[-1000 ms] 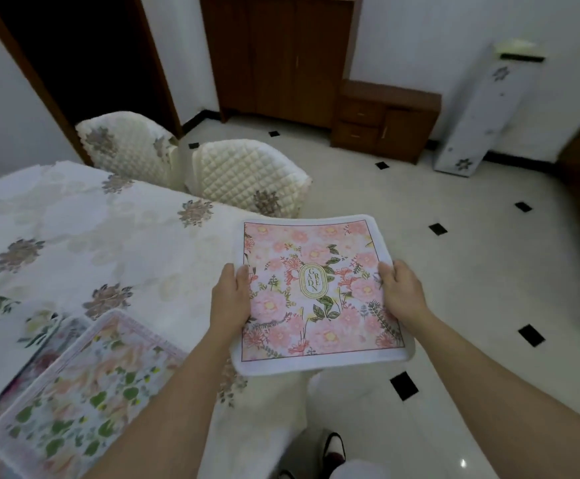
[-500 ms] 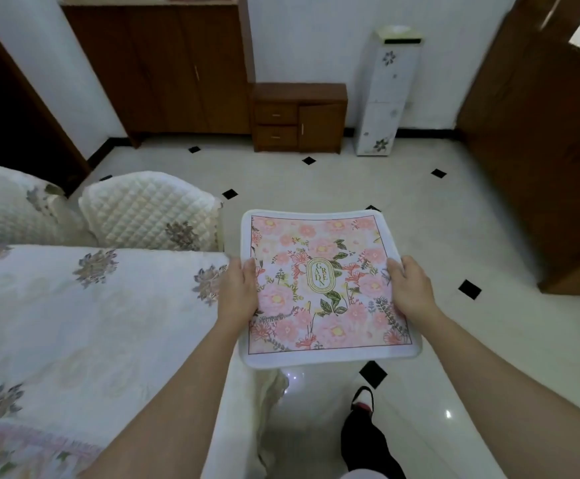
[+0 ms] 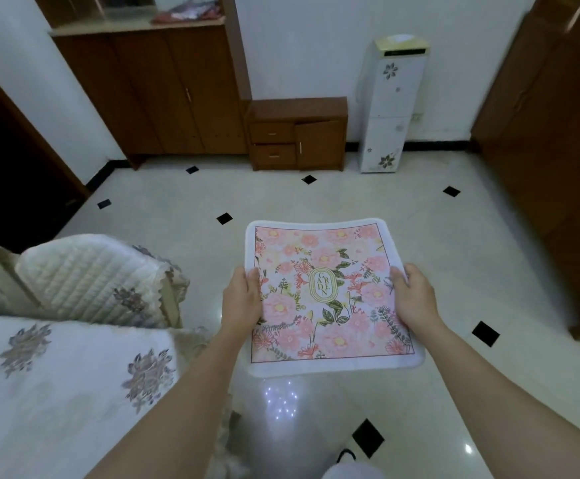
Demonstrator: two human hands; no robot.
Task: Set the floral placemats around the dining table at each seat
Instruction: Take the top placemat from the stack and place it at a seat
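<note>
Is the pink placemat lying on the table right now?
No, both hands, left and right, hold the placemat in the air over the floor, beside the table.

— Where was the placemat (image 3: pixel 330 299)?
— Out in front of me, over the floor (image 3: pixel 178 209). My left hand (image 3: pixel 242 299) gripped its left edge and my right hand (image 3: pixel 414 295) its right edge.
— And the desk (image 3: pixel 57 392)?
— At my lower left, its corner just beside my left forearm. A chair (image 3: pixel 88 278) stood right behind its far side.
— Further off?
— A tall cabinet (image 3: pixel 150 95) stood against the far wall. A low drawer unit (image 3: pixel 297 133) touched its right side, and a water dispenser (image 3: pixel 392 108) stood just right of that. A doorway (image 3: pixel 5 167) lay at the far left, behind the chair.
</note>
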